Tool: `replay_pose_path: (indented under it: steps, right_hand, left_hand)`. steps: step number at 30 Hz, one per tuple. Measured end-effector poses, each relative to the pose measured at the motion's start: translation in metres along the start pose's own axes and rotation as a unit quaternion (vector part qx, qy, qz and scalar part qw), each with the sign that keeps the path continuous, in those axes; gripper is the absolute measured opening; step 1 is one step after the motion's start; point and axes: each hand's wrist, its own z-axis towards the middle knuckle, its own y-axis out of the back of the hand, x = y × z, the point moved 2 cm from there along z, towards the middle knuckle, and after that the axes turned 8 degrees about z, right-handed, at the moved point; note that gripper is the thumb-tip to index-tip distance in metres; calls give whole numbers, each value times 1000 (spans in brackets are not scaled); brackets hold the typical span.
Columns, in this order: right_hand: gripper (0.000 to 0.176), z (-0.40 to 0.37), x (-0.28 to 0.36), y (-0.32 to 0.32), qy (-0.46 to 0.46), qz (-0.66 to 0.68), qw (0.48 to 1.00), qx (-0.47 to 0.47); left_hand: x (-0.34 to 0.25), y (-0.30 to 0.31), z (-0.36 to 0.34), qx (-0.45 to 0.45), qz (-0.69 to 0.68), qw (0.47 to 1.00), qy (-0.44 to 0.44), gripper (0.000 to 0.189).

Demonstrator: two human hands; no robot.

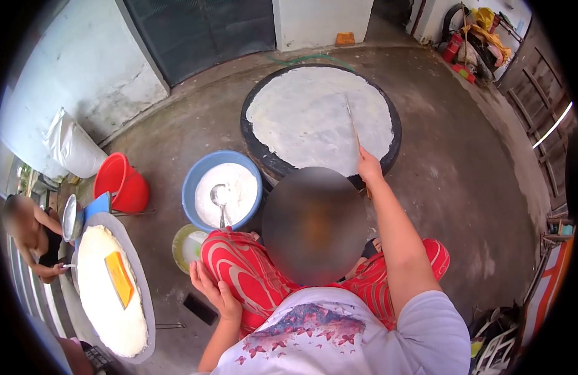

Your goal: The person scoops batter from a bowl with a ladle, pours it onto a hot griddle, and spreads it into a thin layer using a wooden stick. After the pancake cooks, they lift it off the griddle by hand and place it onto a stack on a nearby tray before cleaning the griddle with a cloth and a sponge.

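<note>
My right hand (369, 165) is closed round the handle of a long thin spatula (353, 122), whose blade lies over a wide round sheet of pale batter (314, 112) on a black-rimmed round griddle (396, 134). My left hand (215, 292) rests by my left knee with its fingers apart and nothing in it. Near it stand a blue basin (187, 194) of white batter, with a metal ladle (219, 195) in it, and a small green bowl (178, 249). A blurred round patch hides the griddle's near edge.
At the left, a round tray (147, 312) holds a white mound (107, 294) with an orange scraper (119, 279) on it. Beyond stand a red bucket (131, 187) and a white sack (76, 144). Another person (35, 234) is at far left. A phone (200, 309) lies on the floor.
</note>
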Motion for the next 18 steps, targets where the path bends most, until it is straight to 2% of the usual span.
replay_pose_path:
  steps: [1,2,3,5,6,7,8,9,10,11,12,13,14,16,17,18]
  right_hand:
    - [39,23,-16,-6,119,-126,984,-47]
    - [40,27,-18,-11,233,-247,936,-91]
    - [40,31,-25,-13,231,-247,937,-90]
    - [39,21,-18,-17,100,-120,988,2]
    - [39,12,-10,-10,100,-119,988,1]
    - [38,-9,6,3,-12,17,1000,9]
    - [38,-28,17,11,-123,152,981,17]
    - [35,-43,23,14,-111,166,978,-60]
    - [35,-42,8,14,-109,164,978,-62]
    - [33,-37,-12,14,7,47,996,-71]
    - [32,-39,-24,13,122,-71,987,-76]
    - [30,-48,-27,11,98,-20,995,4]
    - [30,-58,-23,16,97,-21,995,4]
    - [30,-82,-13,24,-14,141,983,117]
    - [31,-93,-2,35,-91,108,989,47]
    - [31,-90,-18,42,-38,146,988,-40]
  left_hand:
    - [0,0,0,1,1,1000,0,53]
    - [0,-1,0,3,1,1000,3,53]
    - [0,-1,0,5,0,1000,6,53]
    - [-2,-1,1,6,-2,1000,1,53]
    - [-2,-1,2,7,-3,1000,-3,53]
    - [-3,-1,3,7,-4,1000,-4,53]
    - [-3,-1,3,5,-9,1000,-2,53]
    - [-3,-2,2,5,-14,1000,1,53]
    - [-3,-2,2,4,-17,1000,2,53]
    - [-3,-2,3,5,-11,1000,2,53]
    - [-2,-1,2,6,-4,1000,2,53]
    - [-2,-1,1,7,-4,1000,4,53]
    - [-3,-1,2,6,-13,1000,3,53]
    - [-3,-1,3,6,-24,1000,1,53]
    - [-4,-1,4,7,-23,1000,-1,53]
    - [-5,-1,3,7,-22,1000,-2,53]
